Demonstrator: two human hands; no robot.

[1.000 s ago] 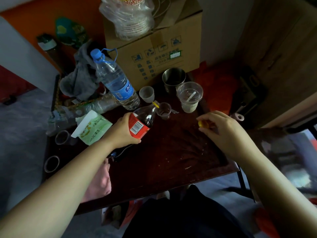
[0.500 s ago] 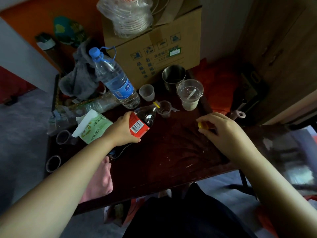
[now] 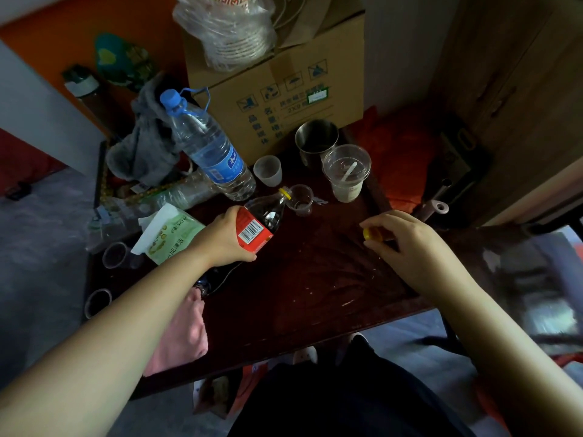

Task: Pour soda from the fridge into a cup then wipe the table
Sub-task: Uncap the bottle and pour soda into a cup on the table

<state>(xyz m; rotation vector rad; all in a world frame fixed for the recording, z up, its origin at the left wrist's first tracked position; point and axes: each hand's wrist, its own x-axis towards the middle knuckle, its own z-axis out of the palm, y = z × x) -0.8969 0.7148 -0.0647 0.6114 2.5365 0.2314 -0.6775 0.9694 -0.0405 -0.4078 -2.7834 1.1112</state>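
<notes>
Left hand [image 3: 225, 239] wraps around the red-labelled body of a soda bottle [image 3: 262, 220], gripping it with the thumb toward the table and the barcode facing up. That bottle is tilted, its open neck with a yellow ring pointing up and to the right, right at the rim of a small clear cup [image 3: 302, 199] that stands on the dark table [image 3: 315, 279]. Whether liquid is running from neck to cup cannot be told; the cup looks nearly empty. Right hand [image 3: 407, 241] hovers low over the table's right part, its thumb and fingertips pinched on a yellow cap [image 3: 372, 234], well apart from the bottle. Just behind the small cup stand a frosted cup [image 3: 268, 170] and, to the right, a larger clear cup [image 3: 346, 173] with a straw or stick inside and pale liquid at its bottom. A steel mug [image 3: 315, 140] sits behind that one, against a cardboard box [image 3: 277, 99] topped with a bagged stack of paper bowls [image 3: 230, 29]. A water bottle [image 3: 208, 146] with a blue cap leans left of the frosted cup, with a grey cloth [image 3: 145, 146] behind it. A green wipes pack [image 3: 172, 231] lies just left of the left wrist, and a pink cloth [image 3: 179, 335] hangs at the table's near edge below the left forearm.
</notes>
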